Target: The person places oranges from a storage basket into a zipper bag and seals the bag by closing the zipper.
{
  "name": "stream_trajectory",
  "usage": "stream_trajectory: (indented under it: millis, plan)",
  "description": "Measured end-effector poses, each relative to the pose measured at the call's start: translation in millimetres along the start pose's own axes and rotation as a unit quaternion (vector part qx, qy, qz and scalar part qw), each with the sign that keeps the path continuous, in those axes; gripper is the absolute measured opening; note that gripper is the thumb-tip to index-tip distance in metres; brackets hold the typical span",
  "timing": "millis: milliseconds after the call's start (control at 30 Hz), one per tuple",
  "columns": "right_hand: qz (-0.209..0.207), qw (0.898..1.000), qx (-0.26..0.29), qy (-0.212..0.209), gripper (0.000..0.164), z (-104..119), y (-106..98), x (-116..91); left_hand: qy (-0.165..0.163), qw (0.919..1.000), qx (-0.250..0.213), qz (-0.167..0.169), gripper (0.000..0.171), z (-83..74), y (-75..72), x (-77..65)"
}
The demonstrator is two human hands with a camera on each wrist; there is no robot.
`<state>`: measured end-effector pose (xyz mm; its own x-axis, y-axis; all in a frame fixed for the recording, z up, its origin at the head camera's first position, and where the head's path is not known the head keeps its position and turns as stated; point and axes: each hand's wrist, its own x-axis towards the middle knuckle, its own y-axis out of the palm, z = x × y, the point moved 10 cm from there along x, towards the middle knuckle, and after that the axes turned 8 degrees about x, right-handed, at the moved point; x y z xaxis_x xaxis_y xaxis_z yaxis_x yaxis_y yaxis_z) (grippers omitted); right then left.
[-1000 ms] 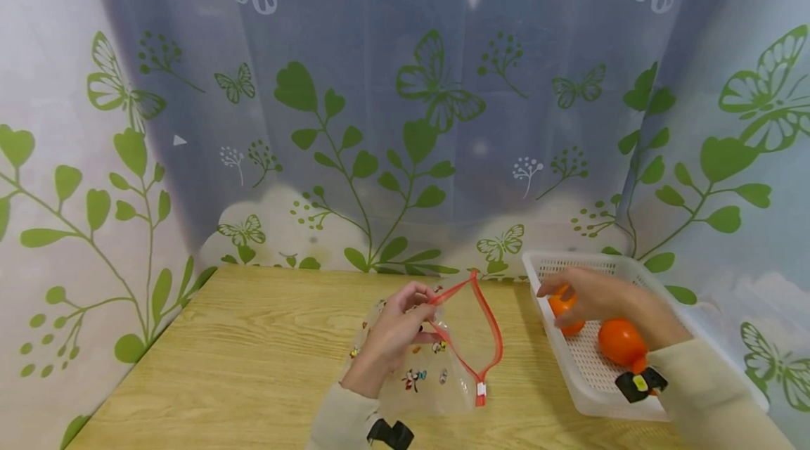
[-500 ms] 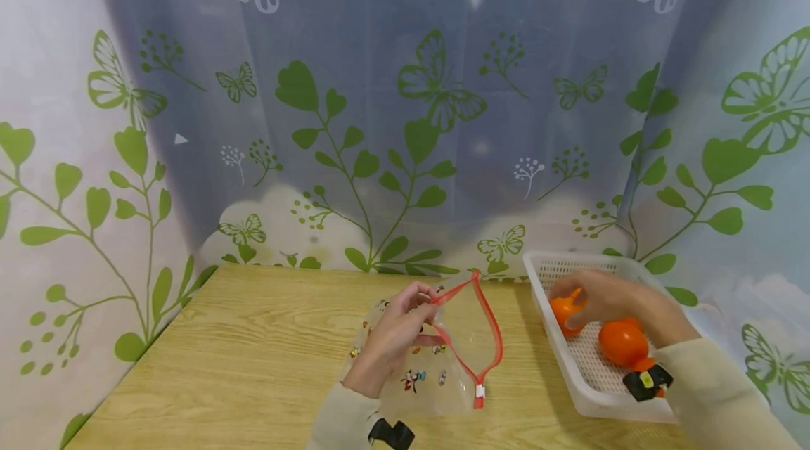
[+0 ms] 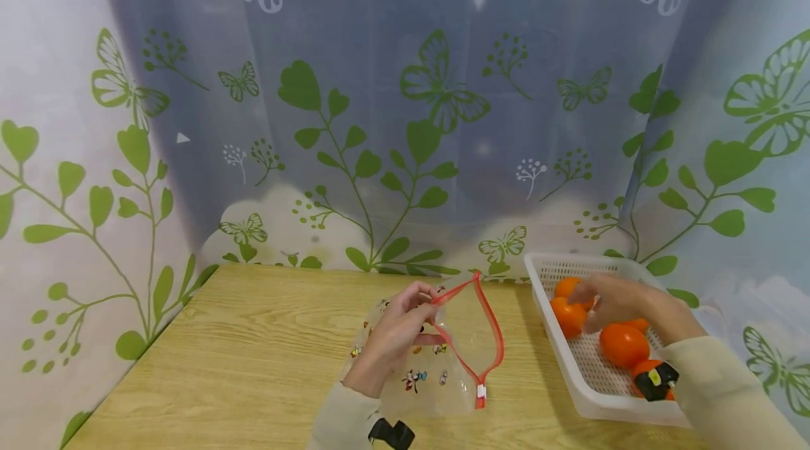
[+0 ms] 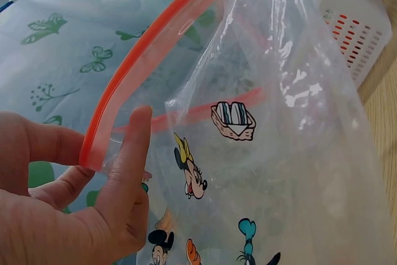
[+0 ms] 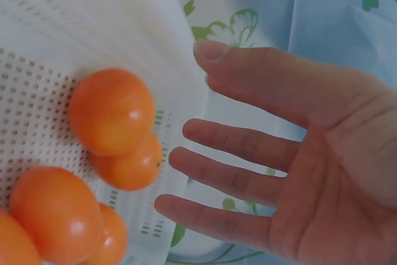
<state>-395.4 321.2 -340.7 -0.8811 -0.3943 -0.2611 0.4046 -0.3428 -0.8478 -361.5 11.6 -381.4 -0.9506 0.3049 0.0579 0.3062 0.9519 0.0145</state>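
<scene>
In the head view my left hand [image 3: 399, 330] pinches the red rim of a clear zip bag [image 3: 430, 387] printed with cartoon figures. The bag's mouth gapes toward the right, and a white slider [image 3: 481, 391] sits at the near end of its red zip. Over a white perforated basket [image 3: 569, 380] hovers my right hand [image 3: 620, 302]. The right wrist view shows that hand [image 5: 291, 172] with fingers spread and nothing in the palm. An orange [image 5: 111, 113] lies just off its fingertips, partly covering a second orange [image 5: 129, 164] in the basket.
Several more oranges [image 3: 624, 346] lie in the basket, some behind my right wrist. The basket stands on the right side of the wooden table [image 3: 240, 351]. A patterned curtain [image 3: 354, 155] hangs behind the table and along both sides.
My right hand has shifted slightly to the right over the basket, and more of the oranges at its far left now show. My left hand and the bag have stayed put.
</scene>
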Motion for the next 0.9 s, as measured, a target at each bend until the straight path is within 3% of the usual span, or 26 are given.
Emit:
stream_trajectory:
  millis: [233, 467, 900]
  plan:
    - [0.014, 0.997, -0.009, 0.073, 0.048, -24.9, -0.9, -4.5, 0.002, 1.0000, -0.005, 0.004, 0.009, -1.0, 0.7, -0.8]
    - [0.035, 0.985, -0.005, 0.168, 0.043, -57.3, 2.9, -16.9, 0.001, 1.0000, -0.005, 0.003, 0.009, -2.0, 0.1, -0.6]
    - [0.039, 0.972, -0.016, 0.229, 0.038, -93.2, 4.9, -29.6, 0.000, 1.0000, -0.004, 0.002, 0.010, -0.7, 0.5, -1.0]
